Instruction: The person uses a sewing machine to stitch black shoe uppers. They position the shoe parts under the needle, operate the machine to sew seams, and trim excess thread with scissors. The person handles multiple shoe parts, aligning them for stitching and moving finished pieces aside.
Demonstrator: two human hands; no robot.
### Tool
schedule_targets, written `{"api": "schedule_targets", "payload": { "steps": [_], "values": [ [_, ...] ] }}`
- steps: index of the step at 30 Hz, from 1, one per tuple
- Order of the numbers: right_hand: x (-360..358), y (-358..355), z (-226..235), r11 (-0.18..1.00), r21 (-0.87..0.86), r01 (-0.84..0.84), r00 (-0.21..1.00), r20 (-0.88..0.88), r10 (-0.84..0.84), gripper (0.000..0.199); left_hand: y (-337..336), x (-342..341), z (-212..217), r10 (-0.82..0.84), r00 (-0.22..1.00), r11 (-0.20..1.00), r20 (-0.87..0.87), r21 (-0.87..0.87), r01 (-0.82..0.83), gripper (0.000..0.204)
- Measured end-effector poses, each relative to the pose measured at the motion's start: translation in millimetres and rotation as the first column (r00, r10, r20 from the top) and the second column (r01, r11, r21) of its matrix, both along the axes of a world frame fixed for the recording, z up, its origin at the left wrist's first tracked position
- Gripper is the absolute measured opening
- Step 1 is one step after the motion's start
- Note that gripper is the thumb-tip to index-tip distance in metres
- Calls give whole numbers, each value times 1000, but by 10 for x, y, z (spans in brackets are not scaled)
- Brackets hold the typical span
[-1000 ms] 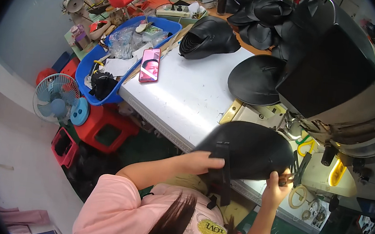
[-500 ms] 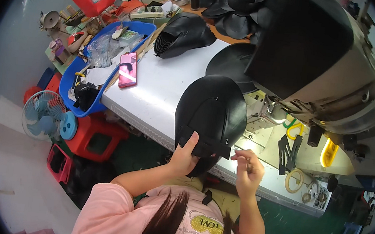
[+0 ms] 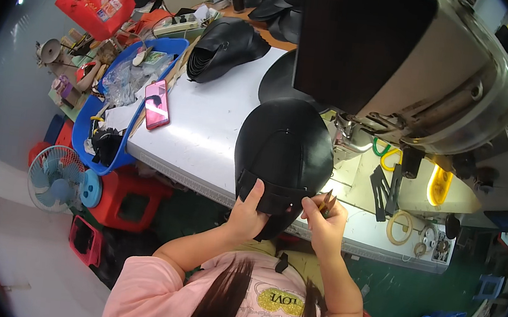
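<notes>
Gripping a black cap (image 3: 283,155) over the white table (image 3: 207,129), the left hand (image 3: 246,216) is clasping its strap; the right hand (image 3: 323,223) is pinching what may be snips beside the sewing machine (image 3: 412,70).

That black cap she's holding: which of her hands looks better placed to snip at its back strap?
Probably the right hand: it pinches small snips right beside the black cap. The left hand is busy gripping the cap's back strap.

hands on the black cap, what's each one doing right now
Left hand: closed on the rear strap of the black leather cap.
Right hand: closed on small metal snips, at the cap's edge.
</notes>
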State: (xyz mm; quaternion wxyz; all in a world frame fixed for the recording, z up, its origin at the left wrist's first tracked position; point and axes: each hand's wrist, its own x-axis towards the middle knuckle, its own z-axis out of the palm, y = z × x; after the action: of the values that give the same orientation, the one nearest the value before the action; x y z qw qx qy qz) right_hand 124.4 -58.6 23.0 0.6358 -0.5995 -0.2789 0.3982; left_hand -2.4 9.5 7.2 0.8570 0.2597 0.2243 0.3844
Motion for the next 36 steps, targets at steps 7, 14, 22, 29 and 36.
{"api": "schedule_targets", "payload": {
  "steps": [7,14,22,29,36],
  "values": [
    [-6,-6,-90,998,11,57,998,-5,-57,12,6,15,-61,-52,998,998,-40,-38,50,46],
    [6,-21,-124,996,48,71,996,-63,-67,15,-28,29,-118,-27,1000,999,11,-36,27,48],
    [11,-14,-120,998,22,56,997,-53,-55,18,-100,102,-36,77,996,997,-36,1,-77,38],
    [-10,20,-111,975,92,204,976,56,-210,29,-104,75,39,71,997,989,-31,-124,-74,37],
    [302,-12,-43,953,39,-301,835,-472,283,54,-56,-7,42,-137,990,967,28,-211,140,39]
  ]
}}
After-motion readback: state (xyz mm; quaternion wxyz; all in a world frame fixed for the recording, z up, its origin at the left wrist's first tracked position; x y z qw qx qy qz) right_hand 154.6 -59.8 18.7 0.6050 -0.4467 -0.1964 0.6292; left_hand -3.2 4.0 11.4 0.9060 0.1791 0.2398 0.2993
